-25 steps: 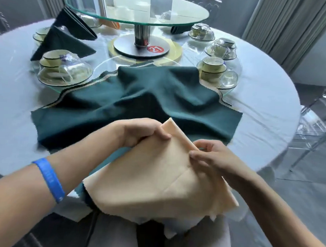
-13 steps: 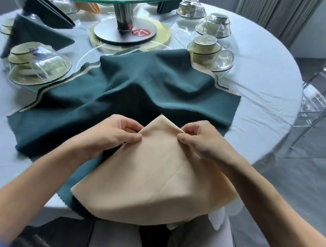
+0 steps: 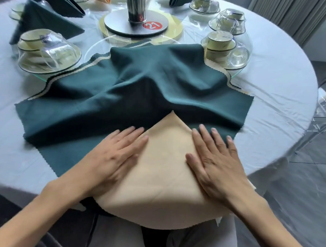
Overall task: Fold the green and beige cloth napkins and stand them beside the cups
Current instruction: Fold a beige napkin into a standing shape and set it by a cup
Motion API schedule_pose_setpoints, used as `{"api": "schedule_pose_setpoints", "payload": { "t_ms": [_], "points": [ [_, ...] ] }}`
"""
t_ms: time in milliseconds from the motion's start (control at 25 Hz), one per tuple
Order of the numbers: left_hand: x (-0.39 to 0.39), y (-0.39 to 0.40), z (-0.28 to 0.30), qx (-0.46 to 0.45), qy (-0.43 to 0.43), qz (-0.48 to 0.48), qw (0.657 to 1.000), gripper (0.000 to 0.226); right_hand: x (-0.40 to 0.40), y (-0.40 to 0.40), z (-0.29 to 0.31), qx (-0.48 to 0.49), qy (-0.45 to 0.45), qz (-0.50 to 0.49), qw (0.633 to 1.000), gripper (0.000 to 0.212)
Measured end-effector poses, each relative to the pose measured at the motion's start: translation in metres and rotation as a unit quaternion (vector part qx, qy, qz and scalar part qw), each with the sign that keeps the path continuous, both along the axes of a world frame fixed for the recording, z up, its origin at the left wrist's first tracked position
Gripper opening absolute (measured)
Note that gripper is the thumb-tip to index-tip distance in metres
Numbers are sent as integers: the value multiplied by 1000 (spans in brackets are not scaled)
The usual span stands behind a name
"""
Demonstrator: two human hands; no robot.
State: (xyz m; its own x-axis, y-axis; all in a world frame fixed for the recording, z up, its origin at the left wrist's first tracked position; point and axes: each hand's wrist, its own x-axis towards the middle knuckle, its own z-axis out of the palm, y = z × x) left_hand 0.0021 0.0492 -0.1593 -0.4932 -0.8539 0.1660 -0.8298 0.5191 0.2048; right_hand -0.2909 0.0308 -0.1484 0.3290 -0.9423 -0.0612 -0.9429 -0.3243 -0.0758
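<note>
Beige napkin (image 3: 167, 172) lies folded to a point at the near edge of the round table (image 3: 285, 88), on top of a spread green napkin (image 3: 141, 95), with its lower edge hanging over the table rim. The left hand (image 3: 117, 156) and the right hand (image 3: 215, 160) both press flat on it, fingers straight and gripping nothing, one on each slanted side of the point; the right fingertips reach past the beige edge onto the green cloth.

On the left, a saucer (image 3: 48, 68) carries a cream cup (image 3: 33, 39) and a clear glass (image 3: 58, 51) tipped on its side. On the right, another saucer (image 3: 235, 67) carries a stacked cream cup (image 3: 219, 43) and a glass, all wrapped in clear film. Further place settings sit behind it. Two folded green napkins (image 3: 50, 17) lie at the far left. A metal stand (image 3: 135, 21) with a red "21" disc (image 3: 151, 26) rises from the centre.

Half a second ago both hands were pinching the beige cloth at its tip with curled fingers; now they have opened and moved down onto the sides, flattening the fold. The view has also tilted closer to the table.
</note>
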Motion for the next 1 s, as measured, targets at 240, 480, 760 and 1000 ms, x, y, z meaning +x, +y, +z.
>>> {"api": "schedule_pose_setpoints", "payload": {
  "t_ms": [240,480,760,1000],
  "points": [
    [29,39,12,-27,62,77,995,50,-35,22,-9,-103,-20,-18,994,59],
    [-20,-14,45,192,169,198,946,46,9,-24,27,-30,-134,-74,988,23],
    [-22,-40,60,207,434,126,868,5,23,-59,53,17,-443,-8,897,9],
    [22,-80,82,332,327,173,868,10,16,-120,75,163,-404,-16,900,15]
  ]
}}
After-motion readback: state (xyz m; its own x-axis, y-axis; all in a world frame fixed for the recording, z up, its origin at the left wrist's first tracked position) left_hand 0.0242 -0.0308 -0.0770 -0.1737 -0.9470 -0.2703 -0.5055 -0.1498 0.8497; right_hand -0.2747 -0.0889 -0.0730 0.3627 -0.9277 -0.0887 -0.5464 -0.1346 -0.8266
